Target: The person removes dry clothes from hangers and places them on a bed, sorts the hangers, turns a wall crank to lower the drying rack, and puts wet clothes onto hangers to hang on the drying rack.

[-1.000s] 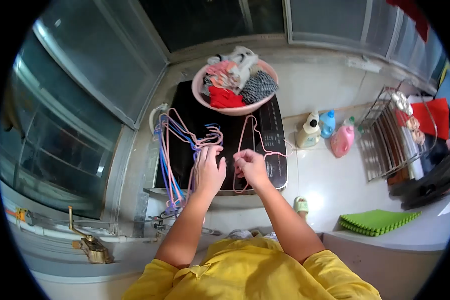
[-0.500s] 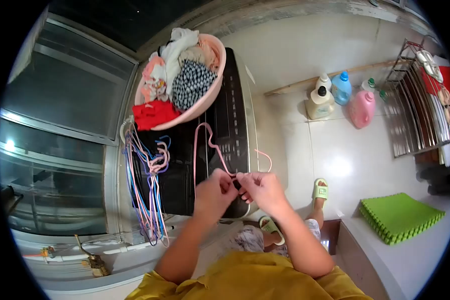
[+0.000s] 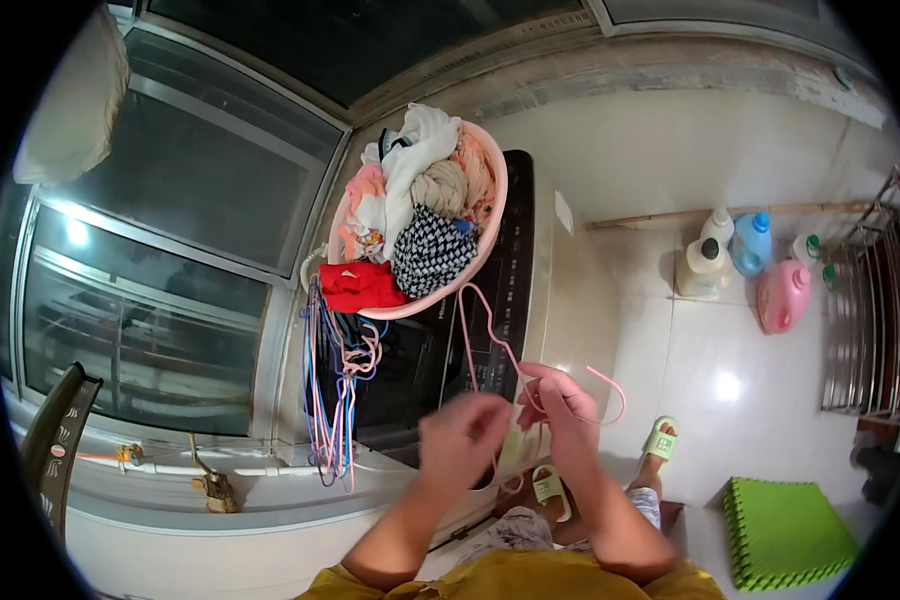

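My right hand (image 3: 562, 410) grips a pink clothes hanger (image 3: 489, 312) near its neck, with the hook curving out to the right. The hanger's far shoulder reaches up toward the basin, over the washing machine (image 3: 513, 260) with its dark top. Beside it, my left hand (image 3: 463, 440) is smeared by motion. Its fingers look curled, and whether they hold anything is not visible. A pink basin (image 3: 489, 240) on the machine is heaped with clothes, among them a red garment (image 3: 358, 287) and a black-and-white patterned cloth (image 3: 432, 250).
Several hangers (image 3: 335, 400) hang in a bunch left of the machine. Detergent bottles (image 3: 750, 245) stand on the floor by the wall, near a metal rack (image 3: 860, 310). Green foam mats (image 3: 785, 535) lie at lower right. A brass tap (image 3: 216, 492) is at lower left.
The view has shifted, so the surroundings sit further right and lower. My hands have moved apart; they were close together at the hanger's neck, with something dark between them.
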The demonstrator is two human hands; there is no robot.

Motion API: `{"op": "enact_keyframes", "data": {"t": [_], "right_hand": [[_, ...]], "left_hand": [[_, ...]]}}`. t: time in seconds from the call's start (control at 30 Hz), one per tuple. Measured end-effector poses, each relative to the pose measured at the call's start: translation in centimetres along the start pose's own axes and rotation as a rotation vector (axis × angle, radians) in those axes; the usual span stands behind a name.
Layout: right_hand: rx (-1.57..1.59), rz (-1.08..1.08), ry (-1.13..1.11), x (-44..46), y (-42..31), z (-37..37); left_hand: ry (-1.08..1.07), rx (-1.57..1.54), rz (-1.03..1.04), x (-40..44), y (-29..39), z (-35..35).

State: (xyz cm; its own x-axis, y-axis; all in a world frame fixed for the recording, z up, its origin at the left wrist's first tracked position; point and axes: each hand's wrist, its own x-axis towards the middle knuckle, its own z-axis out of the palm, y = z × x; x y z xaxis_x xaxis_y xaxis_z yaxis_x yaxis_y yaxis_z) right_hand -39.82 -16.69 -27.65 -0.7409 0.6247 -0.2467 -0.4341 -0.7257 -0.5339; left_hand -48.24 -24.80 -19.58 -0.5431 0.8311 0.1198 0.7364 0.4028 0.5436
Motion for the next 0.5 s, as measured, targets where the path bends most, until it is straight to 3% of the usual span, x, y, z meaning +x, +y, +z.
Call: {"op": "enact_keyframes", "data": {"t": [0.1, 0.13, 0.2, 0.3, 0.4, 0.5], "right_hand": [[-0.16, 0.023, -0.065, 0.0, -3.2, -0.6], [-0.199, 0.014, -0.051, 0.2, -3.9, -0.9], [-0.256, 0.007, -0.045, 0.8, -5.6, -0.9], [-0.318, 0.072, -0.005, 1.4, -7.8, -0.2], [-0.269, 0.096, -0.032, 2.8, -9.1, 0.7], [-0.253, 0.128, -0.101, 4.5, -10.2, 1.8]], "left_hand": [[0.335, 0.024, 0.05, 4.3, -0.1, -1.5], [0.372, -0.065, -0.068, 5.7, 0.4, -2.0], [0.447, 0.038, 0.073, 7.9, 0.2, -2.5], [0.441, 0.193, 0.112, 9.3, 0.6, -2.1], [0.363, 0.191, 0.113, 9.3, 0.0, -1.5], [0.419, 0.138, 0.113, 10.0, -0.8, -1.9]]}}
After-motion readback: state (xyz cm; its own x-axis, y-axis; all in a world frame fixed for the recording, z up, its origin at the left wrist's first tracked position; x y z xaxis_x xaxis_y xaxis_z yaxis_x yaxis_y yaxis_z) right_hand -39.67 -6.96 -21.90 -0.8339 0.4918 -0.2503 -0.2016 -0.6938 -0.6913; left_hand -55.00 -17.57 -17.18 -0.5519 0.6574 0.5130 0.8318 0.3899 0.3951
